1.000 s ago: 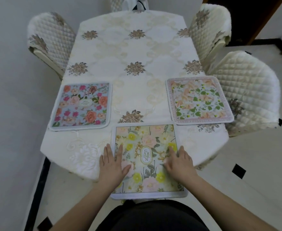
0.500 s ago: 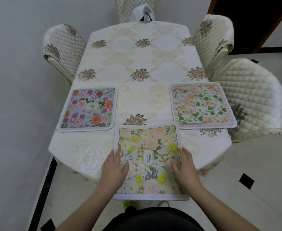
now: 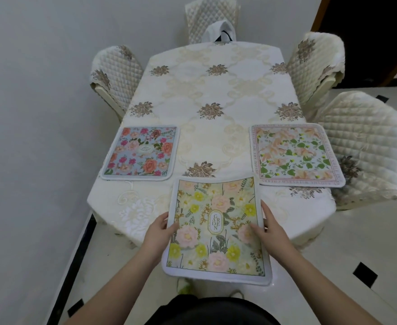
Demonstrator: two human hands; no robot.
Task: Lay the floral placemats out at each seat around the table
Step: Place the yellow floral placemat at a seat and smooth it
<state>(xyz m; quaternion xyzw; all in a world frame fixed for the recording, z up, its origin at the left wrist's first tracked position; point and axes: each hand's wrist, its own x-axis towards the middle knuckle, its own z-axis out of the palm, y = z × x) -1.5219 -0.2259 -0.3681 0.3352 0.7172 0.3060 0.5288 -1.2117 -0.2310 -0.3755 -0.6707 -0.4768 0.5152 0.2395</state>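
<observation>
So the yellow garden placemat is sitting at the near end of the surface, but only its far half looks like it's actually on the tablecloth — the near half hangs out past the edge toward the person. My guess is it's held like that because it's being lined up for the head seat, square to the end and clear of the two mats already down.

Those two look finished: the blue-and-pink placemat lies flat on the left side, and the peach-and-green placemat lies flat on the right in front of a quilted chair. The garden mat's far right corner comes very close to the peach one; can't tell if they touch.

Hands: the left hand is on the mat's left edge, thumb on top of the print and fingers tucked underneath — a pinch on the edge. The right hand does the same on the right edge, thumb lying across the top, fingers mostly hidden below. So both are closed around the mat, not flat on it.

The far seats have no mats yet, so I'd say the job's about half done.
</observation>
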